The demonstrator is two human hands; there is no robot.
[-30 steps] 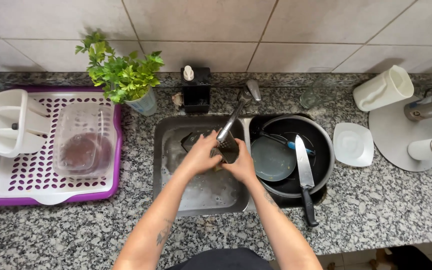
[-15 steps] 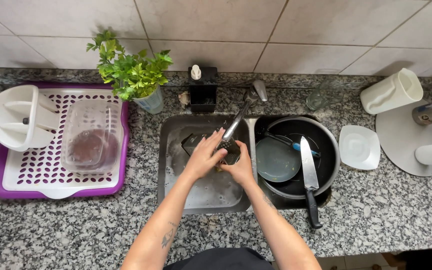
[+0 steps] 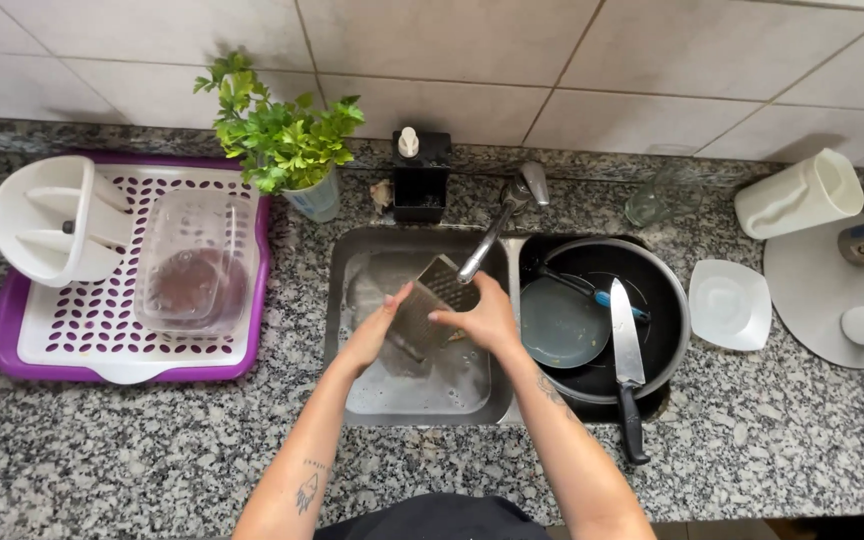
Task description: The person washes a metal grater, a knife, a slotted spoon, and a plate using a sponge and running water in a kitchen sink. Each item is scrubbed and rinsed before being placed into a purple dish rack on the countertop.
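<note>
Over the steel sink (image 3: 347, 300) both hands hold a flat metal grater (image 3: 430, 296) tilted under the faucet (image 3: 497, 225). My left hand (image 3: 377, 335) grips the grater's lower left side with the fingers spread along it. My right hand (image 3: 482, 320) holds its right edge. The sink floor under the hands looks wet and soapy.
Right of the sink a black pan (image 3: 657, 300) holds a small dark plate (image 3: 562, 322), a blue-handled utensil and a large knife (image 3: 627, 365). A white square dish (image 3: 730, 303) and white jug (image 3: 797, 195) lie further right. A purple drying rack (image 3: 22, 345) with a clear container (image 3: 197, 262) is left; a potted herb (image 3: 287, 150) and soap dispenser (image 3: 420, 175) are behind.
The hands have lifted and turned the grater so its flat perforated face shows under the faucet; before they were closed together around it. The view shifted slightly.
</note>
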